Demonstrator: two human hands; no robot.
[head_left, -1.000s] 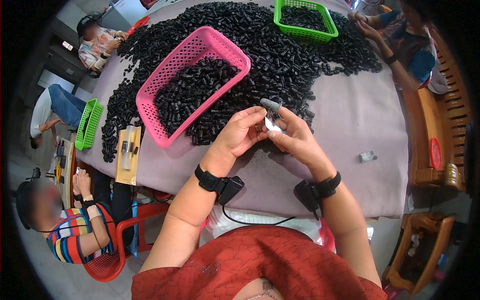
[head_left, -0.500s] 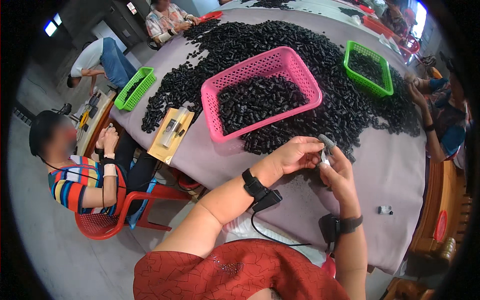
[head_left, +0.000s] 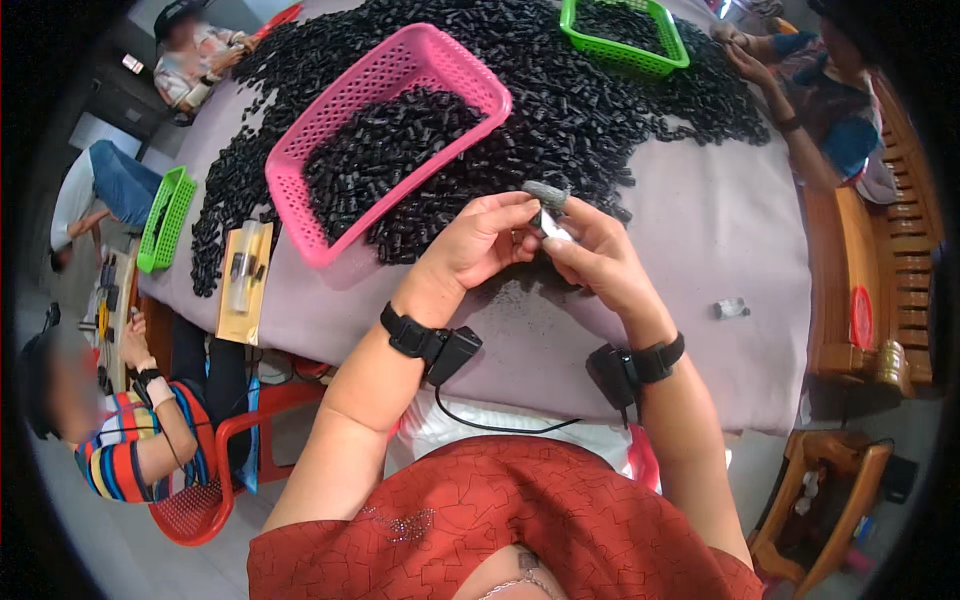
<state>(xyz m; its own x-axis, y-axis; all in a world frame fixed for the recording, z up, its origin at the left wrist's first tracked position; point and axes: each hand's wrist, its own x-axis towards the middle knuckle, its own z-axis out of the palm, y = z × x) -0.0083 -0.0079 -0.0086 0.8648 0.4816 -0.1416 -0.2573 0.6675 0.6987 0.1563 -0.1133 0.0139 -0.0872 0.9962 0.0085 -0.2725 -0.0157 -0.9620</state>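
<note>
My left hand (head_left: 482, 240) and my right hand (head_left: 590, 255) meet above the table's near part, fingers pinched together on a small grey and white part (head_left: 546, 205). The grey end pokes up between the fingertips. Just beyond the hands lies a big heap of small black pieces (head_left: 560, 110) spread over the grey tablecloth (head_left: 720, 220). A pink basket (head_left: 300, 180), part full of black pieces, stands to the left of my hands. Both wrists carry black bands with small devices.
A green basket (head_left: 665, 55) sits at the far side, another green basket (head_left: 165, 220) at the left edge. A yellow card with parts (head_left: 243, 285) lies left. A small grey piece (head_left: 731, 308) lies right. Other people sit around the table; wooden chairs stand right.
The view has swung, so the table sits differently in the picture. My hands stay together on the small part, fingers shifted slightly around it.
</note>
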